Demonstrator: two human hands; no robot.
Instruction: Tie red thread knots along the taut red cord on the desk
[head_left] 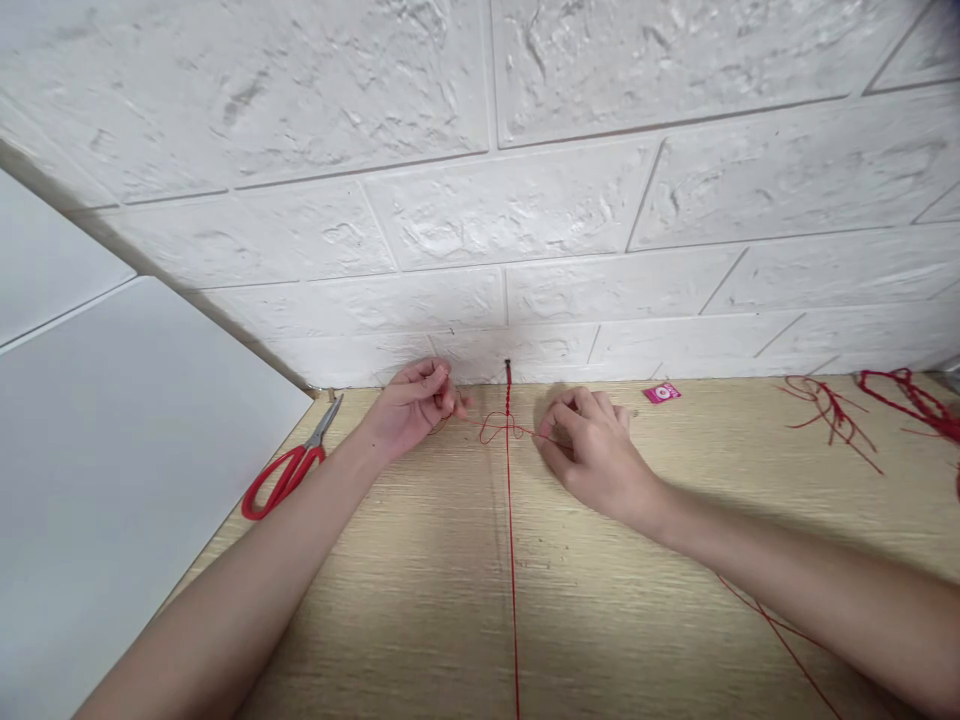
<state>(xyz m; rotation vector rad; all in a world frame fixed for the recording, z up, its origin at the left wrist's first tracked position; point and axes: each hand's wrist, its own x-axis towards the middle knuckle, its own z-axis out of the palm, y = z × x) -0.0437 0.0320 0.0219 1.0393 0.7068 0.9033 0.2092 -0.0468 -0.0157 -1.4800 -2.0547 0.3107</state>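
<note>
1. We have the cord (512, 560) running straight from the braid (509, 392) at the tabletop's (420, 620) far edge toward us; a strand (529, 433) loops across it.
2. Our left hand (409, 412): fingertips together, pinching the strand, near far edge.
3. Our right hand (592, 447): thumb and finger clamped on same strand.
4. Scissors (292, 472): far-left corner.
5. Packet (662, 393), scraps (831, 412): far edge, right.
</note>
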